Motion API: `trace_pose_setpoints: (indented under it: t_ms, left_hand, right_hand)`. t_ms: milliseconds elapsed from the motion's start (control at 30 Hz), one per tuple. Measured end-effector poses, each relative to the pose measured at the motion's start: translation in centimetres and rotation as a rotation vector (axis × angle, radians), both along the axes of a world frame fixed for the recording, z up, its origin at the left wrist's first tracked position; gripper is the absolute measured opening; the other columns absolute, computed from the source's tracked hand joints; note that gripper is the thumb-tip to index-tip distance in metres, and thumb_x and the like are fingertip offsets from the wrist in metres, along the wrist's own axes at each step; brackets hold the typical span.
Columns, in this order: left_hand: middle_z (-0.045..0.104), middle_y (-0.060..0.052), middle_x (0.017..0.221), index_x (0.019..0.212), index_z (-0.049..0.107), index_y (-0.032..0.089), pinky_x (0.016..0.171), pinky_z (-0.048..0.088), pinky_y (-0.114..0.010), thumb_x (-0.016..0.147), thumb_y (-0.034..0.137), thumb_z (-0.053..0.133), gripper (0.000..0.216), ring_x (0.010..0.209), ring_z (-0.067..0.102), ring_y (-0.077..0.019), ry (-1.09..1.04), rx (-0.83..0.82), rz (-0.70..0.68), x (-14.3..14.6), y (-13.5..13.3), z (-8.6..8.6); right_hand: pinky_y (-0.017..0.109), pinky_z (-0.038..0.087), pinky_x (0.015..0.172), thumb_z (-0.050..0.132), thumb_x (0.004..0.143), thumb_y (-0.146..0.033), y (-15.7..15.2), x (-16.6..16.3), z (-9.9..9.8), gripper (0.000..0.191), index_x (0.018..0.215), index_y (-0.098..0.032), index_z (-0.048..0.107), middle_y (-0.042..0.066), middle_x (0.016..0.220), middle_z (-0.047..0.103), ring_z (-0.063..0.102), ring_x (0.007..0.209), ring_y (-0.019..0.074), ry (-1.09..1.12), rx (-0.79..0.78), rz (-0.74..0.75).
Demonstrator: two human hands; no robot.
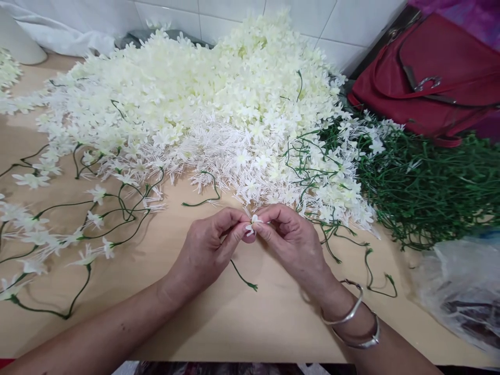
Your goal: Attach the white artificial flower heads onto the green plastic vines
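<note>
My left hand and my right hand meet over the wooden table, fingers pinched together. Between the fingertips sits a small white artificial flower. A thin green stem hangs down from under my left hand, its tip near the table. My right wrist wears two silver bangles. Just behind my hands lies a big heap of white and cream artificial flowers.
Finished green stems with white flowers lie spread at the left. A pile of bare green stems sits at the right, a red handbag behind it. A clear plastic bag lies at the right edge. White tiles back the table.
</note>
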State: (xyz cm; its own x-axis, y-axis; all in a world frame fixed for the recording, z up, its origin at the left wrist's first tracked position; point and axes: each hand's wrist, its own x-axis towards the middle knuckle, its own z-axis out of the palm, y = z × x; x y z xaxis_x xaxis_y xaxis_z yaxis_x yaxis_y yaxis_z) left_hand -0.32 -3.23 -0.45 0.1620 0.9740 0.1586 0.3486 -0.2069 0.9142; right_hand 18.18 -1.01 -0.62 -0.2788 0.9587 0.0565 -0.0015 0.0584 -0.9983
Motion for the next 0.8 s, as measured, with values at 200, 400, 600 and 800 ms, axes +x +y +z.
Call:
trace_pose_setpoints:
  t_ms: [200, 400, 600, 800]
  left_hand:
    - [0.080, -0.001, 0.082, 0.094, 0.071, 0.018, 0.076, 0.059, -0.021, 0.100, 0.027, 0.066, 0.011, 0.078, 0.077, -0.0132, -0.237, -0.143, -0.029, 0.2, 0.2, 0.0]
    - [0.078, -0.001, 0.083, 0.113, 0.072, 0.019, 0.075, 0.057, -0.023, 0.104, 0.026, 0.061, 0.016, 0.077, 0.074, -0.0127, -0.116, -0.004, -0.062, 0.0, 0.0, 0.0]
    - [0.058, 0.003, 0.073, 0.089, 0.061, 0.017, 0.063, 0.043, -0.021, 0.106, 0.017, 0.050, 0.020, 0.065, 0.057, -0.0104, 0.164, 0.243, -0.107, 0.1, 0.2, 0.7]
    - [0.058, 0.002, 0.075, 0.089, 0.059, 0.018, 0.064, 0.043, -0.020, 0.106, 0.015, 0.049, 0.020, 0.067, 0.056, -0.0108, 0.101, 0.238, -0.177, 0.0, 0.5, 1.1]
  right_hand:
    - [0.028, 0.050, 0.070, 0.077, 0.093, -0.026, 0.0, 0.4, 0.3, 0.006, 0.097, -0.026, 0.072, -0.001, 0.085, 0.070, 0.064, 0.077, 0.0139, -0.012, 0.056, -0.011]
    - [0.030, 0.050, 0.075, 0.073, 0.097, -0.025, 0.3, 1.2, 0.7, 0.002, 0.096, -0.027, 0.072, -0.001, 0.088, 0.071, 0.065, 0.081, 0.0144, -0.014, 0.112, -0.021]
    - [0.028, 0.050, 0.074, 0.083, 0.086, -0.019, 1.0, 1.4, 1.0, 0.008, 0.087, -0.026, 0.078, -0.001, 0.085, 0.071, 0.064, 0.081, 0.0132, 0.059, 0.099, 0.028]
    - [0.027, 0.051, 0.069, 0.089, 0.081, -0.029, 1.1, 1.6, 1.1, 0.013, 0.081, -0.025, 0.077, -0.002, 0.077, 0.074, 0.065, 0.072, 0.0130, 0.084, -0.039, 0.033]
